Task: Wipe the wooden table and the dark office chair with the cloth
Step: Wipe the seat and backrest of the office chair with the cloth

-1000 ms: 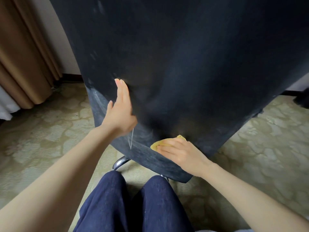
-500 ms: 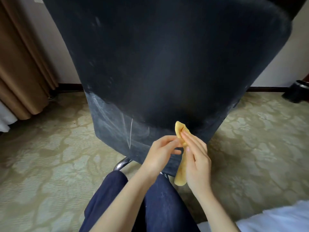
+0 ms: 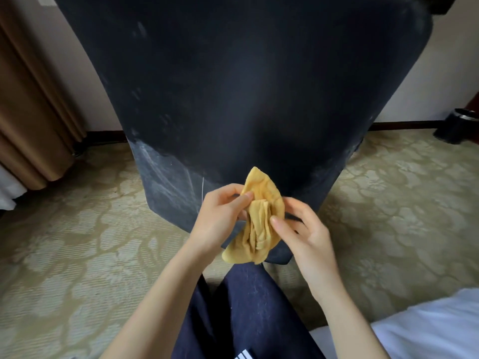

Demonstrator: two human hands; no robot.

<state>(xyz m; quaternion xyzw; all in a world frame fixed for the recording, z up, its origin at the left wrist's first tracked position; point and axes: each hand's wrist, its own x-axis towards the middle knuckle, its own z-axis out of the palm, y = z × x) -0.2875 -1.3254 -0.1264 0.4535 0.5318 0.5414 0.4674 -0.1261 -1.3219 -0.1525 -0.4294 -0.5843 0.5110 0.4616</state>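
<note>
- Cloth (image 3: 260, 198): yellow, bunched into lengthwise folds, held upright between both hands just in front of the lower edge of the dark office chair (image 3: 246, 86). I cannot tell whether it touches the chair.
- On the left, the left hand (image 3: 219, 216) has its fingers (image 3: 246, 196) curled round the cloth's left edge, with the thumb pressed into the folds near the top.
- On the right, the right hand (image 3: 308, 231) grasps the other edge, its thumb tip on the middle fold and the remaining fingers tucked behind the cloth.
- The chair's back fills the upper view. Pale dusty streaks (image 3: 166, 182) mark its lower left panel, and lighter specks sit higher up. It stands on patterned carpet (image 3: 77, 242).
- The wooden table is not in view.
- Step in hand, by my reading: the cloth is being refolded to turn up a fresh face, a pause within the chair wiping.
- The next move calls for one hand to flatten the cloth into a pad and press it onto the streaked panel. The other hand should probably brace the chair back, which may swivel under pressure.
</note>
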